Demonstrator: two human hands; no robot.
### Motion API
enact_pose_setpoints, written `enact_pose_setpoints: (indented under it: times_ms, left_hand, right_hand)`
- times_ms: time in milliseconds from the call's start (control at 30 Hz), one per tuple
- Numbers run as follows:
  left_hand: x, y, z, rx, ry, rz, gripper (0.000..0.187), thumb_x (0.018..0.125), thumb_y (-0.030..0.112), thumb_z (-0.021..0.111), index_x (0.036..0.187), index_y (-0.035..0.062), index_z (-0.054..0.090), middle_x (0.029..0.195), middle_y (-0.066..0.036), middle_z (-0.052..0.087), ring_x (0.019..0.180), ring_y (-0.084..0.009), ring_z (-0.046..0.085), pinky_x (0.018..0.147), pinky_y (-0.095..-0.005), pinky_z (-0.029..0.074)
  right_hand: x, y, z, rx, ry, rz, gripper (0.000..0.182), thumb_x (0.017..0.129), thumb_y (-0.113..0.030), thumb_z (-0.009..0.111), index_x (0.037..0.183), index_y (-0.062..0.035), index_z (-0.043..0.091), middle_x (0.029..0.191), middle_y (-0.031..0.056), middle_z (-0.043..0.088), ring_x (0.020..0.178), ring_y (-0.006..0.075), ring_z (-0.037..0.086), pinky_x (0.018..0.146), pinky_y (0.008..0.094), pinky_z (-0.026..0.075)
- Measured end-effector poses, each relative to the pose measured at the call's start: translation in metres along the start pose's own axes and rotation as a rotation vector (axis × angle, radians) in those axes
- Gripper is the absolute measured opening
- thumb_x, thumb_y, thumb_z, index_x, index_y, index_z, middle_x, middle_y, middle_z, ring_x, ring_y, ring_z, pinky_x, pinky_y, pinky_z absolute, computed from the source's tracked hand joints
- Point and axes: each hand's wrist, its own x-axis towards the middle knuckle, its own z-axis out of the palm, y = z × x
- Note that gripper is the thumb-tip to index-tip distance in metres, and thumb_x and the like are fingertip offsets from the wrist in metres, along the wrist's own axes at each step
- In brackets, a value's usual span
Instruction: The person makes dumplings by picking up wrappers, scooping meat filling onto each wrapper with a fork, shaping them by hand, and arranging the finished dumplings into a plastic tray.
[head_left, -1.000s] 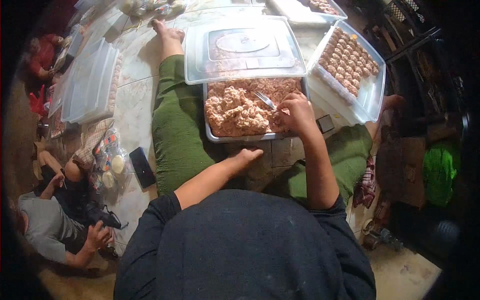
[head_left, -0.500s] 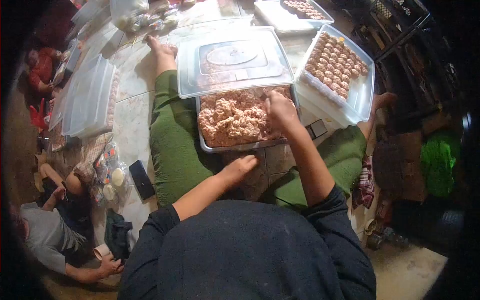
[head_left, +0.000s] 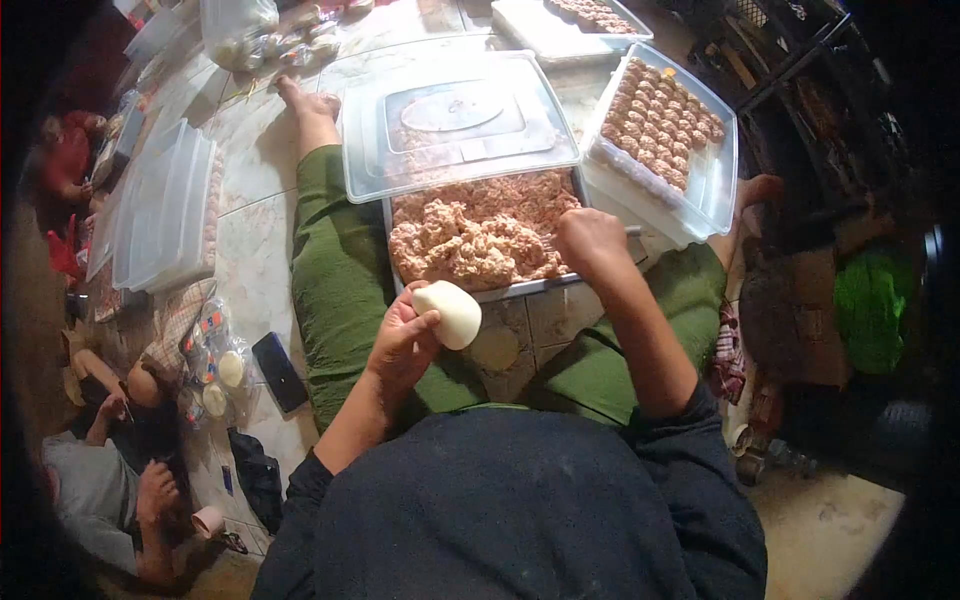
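My left hand (head_left: 402, 340) grips a stack of pale round dumpling wrappers (head_left: 452, 314), thumb on its face, just in front of the meat tub. Minced meat filling (head_left: 470, 240) is heaped in the rectangular tub (head_left: 530, 287). Over the tub's right rim, my right hand (head_left: 592, 243) is closed in a fist; I cannot tell what its fingers hold. A clear plastic lid (head_left: 455, 165) lies across the far part of the tub. Between my legs, a pale round disc (head_left: 494, 349) shows on the tiled floor.
At right stands a clear box (head_left: 722, 170) with rows of meat-filled dumplings (head_left: 655, 125); another box (head_left: 560, 40) is behind it. Stacked boxes (head_left: 165, 215), bagged wrappers (head_left: 230, 368) and a phone (head_left: 280, 372) lie left. A person in grey (head_left: 95, 490) sits lower left.
My left hand has risen toward the tub and now shows the wrapper stack. My right hand has moved from over the meat to the tub's right rim.
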Motion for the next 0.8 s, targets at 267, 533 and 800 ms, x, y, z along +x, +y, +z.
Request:
enact_pose_setpoints:
  times_ms: [267,533,800]
  left_hand:
    - [0.002,0.005,-0.005,-0.081,0.008,0.008,0.042,0.08,0.0,0.053,0.121,0.0032,0.049,0.111,-0.015,0.061,0.105,-0.028,0.061,0.09,-0.0385,0.051]
    - [0.018,0.001,0.008,0.042,0.018,0.031,0.056,0.078,0.0,0.048,0.133,-0.0048,0.039,0.134,-0.026,0.048,0.126,-0.0354,0.048,0.106,-0.0419,0.041]
    - [0.03,0.001,0.02,-0.028,0.115,0.069,0.046,0.097,0.011,0.041,0.139,-0.0036,0.033,0.14,-0.025,0.042,0.13,-0.0343,0.044,0.11,-0.0419,0.035]
  right_hand:
    - [-0.001,0.002,0.023,0.258,0.065,0.101,0.02,0.08,-0.029,0.068,0.087,-0.0109,0.073,0.091,0.013,0.07,0.088,0.0305,0.068,0.076,0.0421,0.054]
    - [-0.003,0.011,0.039,0.576,0.041,0.117,0.024,0.081,-0.035,0.067,0.086,-0.0128,0.074,0.083,0.0134,0.069,0.083,0.0306,0.067,0.074,0.0424,0.052]
    - [-0.003,0.014,0.049,0.748,0.001,0.114,0.027,0.081,-0.038,0.07,0.086,-0.0114,0.074,0.076,0.0116,0.069,0.075,0.0283,0.067,0.07,0.0402,0.05]
